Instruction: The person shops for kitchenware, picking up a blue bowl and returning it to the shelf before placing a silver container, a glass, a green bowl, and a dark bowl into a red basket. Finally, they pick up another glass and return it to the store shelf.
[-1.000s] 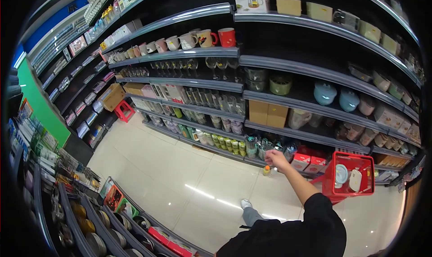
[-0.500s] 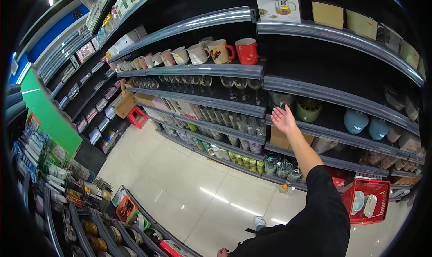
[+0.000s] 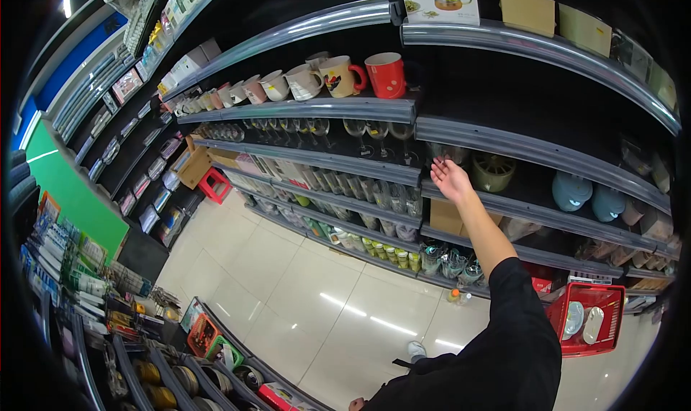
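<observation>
My right hand [image 3: 451, 181] is stretched out toward the shelf on the right, palm up, fingers parted and slightly bent, holding nothing. Its fingertips overlap a dark glass vessel [image 3: 448, 154] standing on that shelf. Just right of the hand sits a round green ribbed pot [image 3: 493, 172], and farther along are two blue vases [image 3: 572, 191]. Stemmed wine glasses [image 3: 378, 134] hang or stand on the neighbouring shelf to the left. Only a small part of my left hand [image 3: 356, 404] shows at the bottom edge, its fingers mostly hidden.
A red mug [image 3: 386, 76] ends a row of mugs above. A boxed teapot [image 3: 440, 1] is on the top shelf. On the tiled floor [image 3: 309, 296] stand a red shopping basket [image 3: 617, 321], small bottles [image 3: 453, 296] and a red stool [image 3: 214, 186]. Stocked racks [image 3: 147, 371] line the lower left.
My right hand has shifted slightly left, and its fingers are more bent. The view has turned a little, moving the mugs left in the picture.
</observation>
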A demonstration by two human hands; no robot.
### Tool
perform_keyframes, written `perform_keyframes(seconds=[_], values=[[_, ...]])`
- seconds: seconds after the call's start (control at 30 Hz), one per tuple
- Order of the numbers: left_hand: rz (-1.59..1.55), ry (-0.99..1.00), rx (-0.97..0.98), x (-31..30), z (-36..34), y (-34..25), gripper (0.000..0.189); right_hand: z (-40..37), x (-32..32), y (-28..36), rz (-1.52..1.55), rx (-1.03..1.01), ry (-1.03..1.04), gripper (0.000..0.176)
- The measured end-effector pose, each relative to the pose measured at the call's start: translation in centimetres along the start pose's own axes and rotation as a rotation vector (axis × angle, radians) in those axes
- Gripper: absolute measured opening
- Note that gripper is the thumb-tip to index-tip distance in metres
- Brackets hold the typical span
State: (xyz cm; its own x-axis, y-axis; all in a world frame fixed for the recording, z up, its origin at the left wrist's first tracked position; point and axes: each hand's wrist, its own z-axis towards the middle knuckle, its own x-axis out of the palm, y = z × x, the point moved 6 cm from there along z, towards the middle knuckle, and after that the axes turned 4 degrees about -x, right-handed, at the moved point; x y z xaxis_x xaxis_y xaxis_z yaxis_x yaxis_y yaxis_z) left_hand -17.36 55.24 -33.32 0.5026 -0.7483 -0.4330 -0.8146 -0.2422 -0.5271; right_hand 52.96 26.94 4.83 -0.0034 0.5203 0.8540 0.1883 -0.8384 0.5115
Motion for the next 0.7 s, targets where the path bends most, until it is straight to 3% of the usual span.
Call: perform_keyframes(seconds=[0.13,0.4,0.7], values=[[-0.023,-0.008,-0.004,-0.2,-0.5,0.5,0.04,0.2,-0.1,0.8,-0.095,-0.097,-0.008,0.009],[-0.09,-0.022,-0.005,-1.1,-2.0,3.9,0.039,-6.3,1.2,0.4,-0.173,-0.075,0.072,0.018],[-0.165,0.012,-0.002,-3.2,-4.0,13.0,0.034,-20.7,1.0,-1.2,-0.195,-0.002,0.125,0.017]])
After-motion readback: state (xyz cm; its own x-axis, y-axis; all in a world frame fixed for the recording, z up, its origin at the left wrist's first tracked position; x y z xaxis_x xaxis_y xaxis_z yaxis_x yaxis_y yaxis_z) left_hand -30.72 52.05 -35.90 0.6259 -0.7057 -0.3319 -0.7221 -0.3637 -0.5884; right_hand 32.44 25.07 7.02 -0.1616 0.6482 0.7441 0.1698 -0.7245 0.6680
